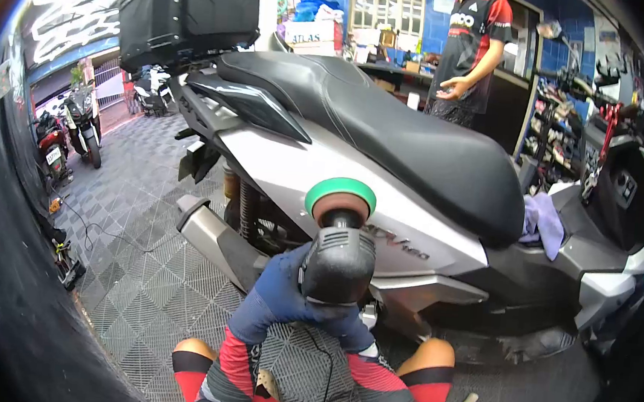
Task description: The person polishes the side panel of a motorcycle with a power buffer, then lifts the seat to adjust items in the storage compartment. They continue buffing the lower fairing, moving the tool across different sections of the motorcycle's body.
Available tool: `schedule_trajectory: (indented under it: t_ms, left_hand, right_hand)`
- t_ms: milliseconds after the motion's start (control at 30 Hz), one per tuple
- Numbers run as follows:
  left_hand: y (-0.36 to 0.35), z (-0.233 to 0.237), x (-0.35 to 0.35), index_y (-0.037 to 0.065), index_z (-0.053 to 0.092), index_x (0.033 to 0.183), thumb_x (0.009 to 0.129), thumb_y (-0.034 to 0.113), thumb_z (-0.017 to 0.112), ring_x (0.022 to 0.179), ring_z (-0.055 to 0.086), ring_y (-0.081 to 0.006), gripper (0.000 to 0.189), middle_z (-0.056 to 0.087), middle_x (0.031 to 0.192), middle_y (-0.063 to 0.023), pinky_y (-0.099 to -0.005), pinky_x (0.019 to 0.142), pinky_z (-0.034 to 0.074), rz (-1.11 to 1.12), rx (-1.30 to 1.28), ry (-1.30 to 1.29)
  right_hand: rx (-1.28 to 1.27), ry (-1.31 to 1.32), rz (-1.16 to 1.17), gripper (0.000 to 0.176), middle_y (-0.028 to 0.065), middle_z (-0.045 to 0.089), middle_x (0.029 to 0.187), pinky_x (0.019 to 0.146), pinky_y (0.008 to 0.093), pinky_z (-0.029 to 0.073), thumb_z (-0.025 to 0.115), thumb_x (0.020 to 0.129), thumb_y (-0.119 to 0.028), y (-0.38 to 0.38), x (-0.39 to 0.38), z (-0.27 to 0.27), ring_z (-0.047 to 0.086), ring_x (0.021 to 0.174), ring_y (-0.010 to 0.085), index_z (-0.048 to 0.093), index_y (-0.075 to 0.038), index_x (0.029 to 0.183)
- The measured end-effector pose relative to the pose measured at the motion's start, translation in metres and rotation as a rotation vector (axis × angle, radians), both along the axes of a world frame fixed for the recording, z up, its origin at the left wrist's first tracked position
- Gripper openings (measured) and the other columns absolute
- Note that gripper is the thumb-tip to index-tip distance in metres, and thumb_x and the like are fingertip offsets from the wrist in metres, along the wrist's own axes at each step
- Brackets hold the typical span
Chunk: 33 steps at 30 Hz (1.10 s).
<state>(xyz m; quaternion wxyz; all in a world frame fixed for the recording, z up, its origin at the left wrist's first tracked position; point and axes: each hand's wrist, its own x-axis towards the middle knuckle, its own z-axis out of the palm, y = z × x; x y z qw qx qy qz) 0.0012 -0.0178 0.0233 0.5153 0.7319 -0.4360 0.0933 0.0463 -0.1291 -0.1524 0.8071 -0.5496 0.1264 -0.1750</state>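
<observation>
The polisher (338, 266), a black one, is close to the middle of the view, a little toward 6 o'clock; its round green pad (342, 190) is at the upper end, in front of the scooter's white side panel (425, 239), and whether they touch, I cannot tell. The left hand (282, 277) is at the polisher's 8 o'clock side, and the right hand (342, 325) is below its body, at 6 o'clock; both have blue covering, and the fingers are hidden, so I cannot tell if they are spread, pressed together or pinching something. The two forearms, in red, grey and black sleeves, come up from 7 and 5 o'clock and lean inward to each other; between them a dark cord (330, 368) goes down.

Around the polisher is the scooter: the black seat (417, 144) passes from 12 toward 2 o'clock, the exhaust muffler (217, 242) is at 8 o'clock, the black top case (193, 13) at 11 o'clock; a light purple cloth (543, 222) hangs near the seat's front, at 3 o'clock. Farther out, a person (470, 54) in a black and red shirt stands behind the seat at 1 o'clock; parked motorcycles (78, 121) are at 10 o'clock, on the grey tiled floor (140, 209).
</observation>
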Motion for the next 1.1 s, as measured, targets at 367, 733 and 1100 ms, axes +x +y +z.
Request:
schedule_trajectory:
  t_ms: [367, 733, 1100]
  left_hand:
    - [0.04, -0.01, 0.004, 0.003, 0.059, 0.119, 0.058, 0.026, 0.092, 0.099, 0.066, -0.0183, 0.073, 0.068, 0.11, -0.0098, -0.0347, 0.09, 0.052, 0.021, -0.136, 0.134]
    - [0.011, -0.003, 0.001, 0.0, 0.052, 0.129, 0.059, 0.037, 0.09, 0.102, 0.067, -0.0225, 0.088, 0.066, 0.113, -0.0153, -0.0359, 0.091, 0.052, -0.057, -0.067, 0.146]
    - [-0.004, -0.002, 0.006, 0.001, 0.053, 0.131, 0.062, 0.045, 0.087, 0.105, 0.066, -0.0288, 0.089, 0.066, 0.113, -0.0179, -0.0369, 0.094, 0.05, -0.064, -0.087, 0.058]
  right_hand:
    - [-0.87, -0.588, 0.401, 0.069, 0.0145, 0.063, 0.117, 0.094, 0.0415, 0.049, 0.081, 0.069, -0.032, -0.006, -0.048, 0.095, 0.062, 0.11, 0.0317, 0.053, -0.01, 0.129]
    - [-0.764, -0.444, 0.352, 0.082, 0.0132, 0.058, 0.127, 0.098, 0.04, 0.046, 0.081, 0.069, -0.032, -0.03, -0.049, 0.067, 0.059, 0.114, 0.0271, 0.043, -0.006, 0.137]
    - [-1.234, -0.583, 0.062, 0.08, 0.0133, 0.058, 0.127, 0.099, 0.0402, 0.046, 0.08, 0.071, -0.032, -0.051, -0.035, 0.031, 0.059, 0.113, 0.027, 0.043, -0.006, 0.137]
